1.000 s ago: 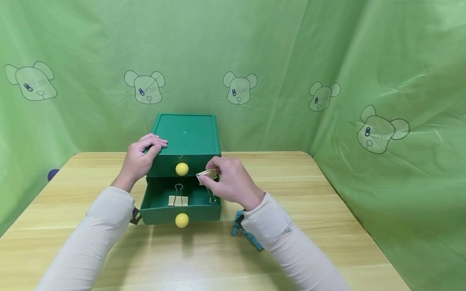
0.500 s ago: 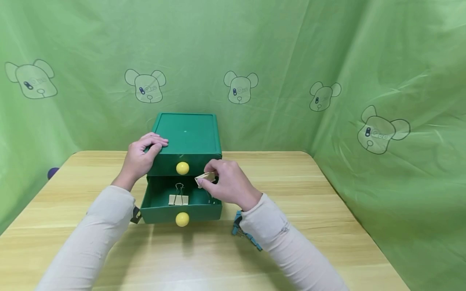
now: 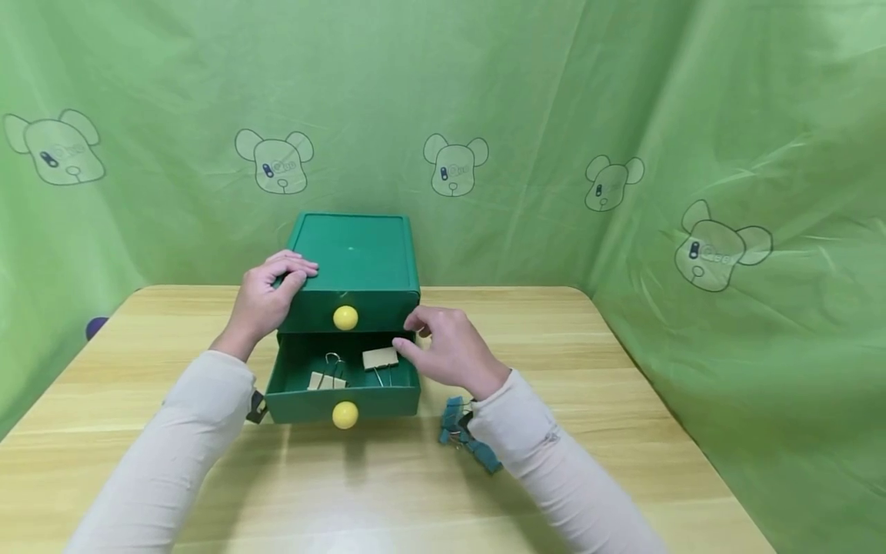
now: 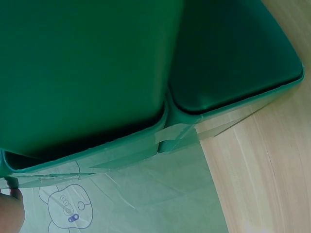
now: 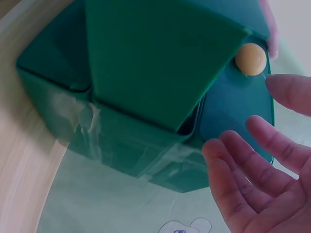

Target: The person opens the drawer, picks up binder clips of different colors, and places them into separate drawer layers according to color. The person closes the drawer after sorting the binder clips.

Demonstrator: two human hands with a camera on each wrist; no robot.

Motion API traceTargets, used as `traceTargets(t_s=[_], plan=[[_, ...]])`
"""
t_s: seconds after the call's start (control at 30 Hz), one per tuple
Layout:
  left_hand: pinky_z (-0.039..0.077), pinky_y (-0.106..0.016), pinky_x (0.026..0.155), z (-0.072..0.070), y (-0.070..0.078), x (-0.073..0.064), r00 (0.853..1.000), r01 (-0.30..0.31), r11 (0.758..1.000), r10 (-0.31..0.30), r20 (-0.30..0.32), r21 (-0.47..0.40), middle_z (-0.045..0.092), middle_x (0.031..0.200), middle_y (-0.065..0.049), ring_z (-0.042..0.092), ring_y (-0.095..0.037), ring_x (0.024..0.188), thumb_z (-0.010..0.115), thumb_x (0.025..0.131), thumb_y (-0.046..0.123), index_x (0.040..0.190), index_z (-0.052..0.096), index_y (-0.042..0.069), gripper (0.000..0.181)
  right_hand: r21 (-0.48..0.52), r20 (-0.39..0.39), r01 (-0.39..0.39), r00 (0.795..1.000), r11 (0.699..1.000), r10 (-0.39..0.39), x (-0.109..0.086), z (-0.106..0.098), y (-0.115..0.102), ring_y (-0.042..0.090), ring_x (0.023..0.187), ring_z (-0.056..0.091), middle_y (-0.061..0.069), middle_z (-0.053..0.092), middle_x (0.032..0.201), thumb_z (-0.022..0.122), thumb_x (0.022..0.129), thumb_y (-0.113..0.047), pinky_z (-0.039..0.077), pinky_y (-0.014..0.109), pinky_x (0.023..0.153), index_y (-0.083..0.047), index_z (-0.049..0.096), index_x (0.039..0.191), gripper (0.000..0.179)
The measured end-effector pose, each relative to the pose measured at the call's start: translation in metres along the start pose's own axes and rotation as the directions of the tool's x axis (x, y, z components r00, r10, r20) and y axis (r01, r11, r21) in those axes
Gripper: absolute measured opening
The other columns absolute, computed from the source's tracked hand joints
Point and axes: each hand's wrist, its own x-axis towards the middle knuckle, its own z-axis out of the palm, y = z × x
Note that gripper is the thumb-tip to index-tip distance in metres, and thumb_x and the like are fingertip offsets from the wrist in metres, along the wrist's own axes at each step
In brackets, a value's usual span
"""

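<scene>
My left hand (image 3: 266, 300) rests on the top left edge of a green drawer cabinet (image 3: 353, 250). The middle drawer (image 3: 342, 404) is pulled out and holds two cream binder clips: one binder clip (image 3: 327, 380) near the front left, the other binder clip (image 3: 380, 358) at the back right with its wire handles toward the front. Over the drawer's right side, my right hand (image 3: 446, 346) has fingers and thumb apart, with nothing between them. In the right wrist view its fingers (image 5: 262, 170) are loosely bent beside the cabinet.
Several blue binder clips (image 3: 471, 438) lie on the wooden table (image 3: 388, 500) right of the cabinet, partly behind the right sleeve. Yellow knobs mark the upper drawer (image 3: 314, 312) and the pulled-out one. A green curtain (image 3: 512, 92) stands behind the table.
The right hand has let go of a cream binder clip, which now lies in the drawer, and has drawn slightly right. The other clip has shifted and tilted. The left hand stays put.
</scene>
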Motion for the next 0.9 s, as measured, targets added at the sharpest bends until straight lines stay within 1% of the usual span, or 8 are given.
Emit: traceTargets(t_s=[0.17,0.3,0.53,0.73,0.9], plan=[[0.03,-0.052,0.109,0.0,-0.002,0.001,1.0,-0.01,1.0,0.01,-0.001,-0.002,0.062,0.12,-0.019,0.044,-0.032,0.126,0.049,0.101,0.017,0.107,0.069,-0.004,0.029,-0.017,-0.024,-0.006,1.0,1.0,0.006,-0.006,-0.003,0.008,0.024,0.085,0.065,0.01,0.07,0.098,0.069,0.089,-0.025,0.053,0.035,0.078,-0.003,0.068,0.095,0.023],[0.03,-0.052,0.109,0.0,-0.002,0.001,1.0,-0.012,1.0,0.012,-0.003,-0.002,0.062,0.12,-0.019,0.044,-0.032,0.126,0.05,0.101,0.016,0.106,0.069,-0.004,0.029,-0.031,-0.033,-0.021,0.999,0.999,0.02,-0.013,-0.006,0.015,0.023,0.084,0.065,0.009,0.07,0.097,0.07,0.089,-0.025,0.054,0.035,0.078,-0.004,0.068,0.096,0.022],[0.03,-0.051,0.109,0.0,-0.001,0.001,1.0,-0.007,1.0,0.007,-0.002,0.003,0.063,0.12,-0.018,0.045,-0.031,0.126,0.05,0.101,0.017,0.106,0.07,-0.004,0.029,-0.049,-0.038,-0.084,0.996,0.995,0.083,-0.026,-0.013,0.032,0.025,0.085,0.065,0.01,0.07,0.098,0.071,0.089,-0.024,0.054,0.037,0.078,-0.002,0.068,0.099,0.025],[0.03,-0.051,0.109,-0.001,-0.001,0.001,1.0,-0.001,1.0,0.001,-0.002,0.005,0.063,0.12,-0.019,0.044,-0.032,0.127,0.05,0.101,0.017,0.106,0.069,-0.004,0.029,-0.061,-0.029,-0.126,0.992,0.99,0.124,-0.036,-0.014,0.05,0.026,0.085,0.065,0.013,0.07,0.098,0.07,0.089,-0.024,0.054,0.038,0.077,-0.001,0.068,0.1,0.025],[0.03,-0.051,0.11,0.0,-0.001,0.0,1.0,-0.002,1.0,0.002,0.0,0.003,0.063,0.12,-0.018,0.044,-0.032,0.127,0.049,0.101,0.017,0.106,0.069,-0.004,0.029,-0.075,-0.025,-0.171,0.985,0.982,0.17,-0.045,-0.014,0.065,0.026,0.086,0.065,0.012,0.07,0.098,0.07,0.089,-0.023,0.055,0.039,0.076,0.0,0.067,0.1,0.026]])
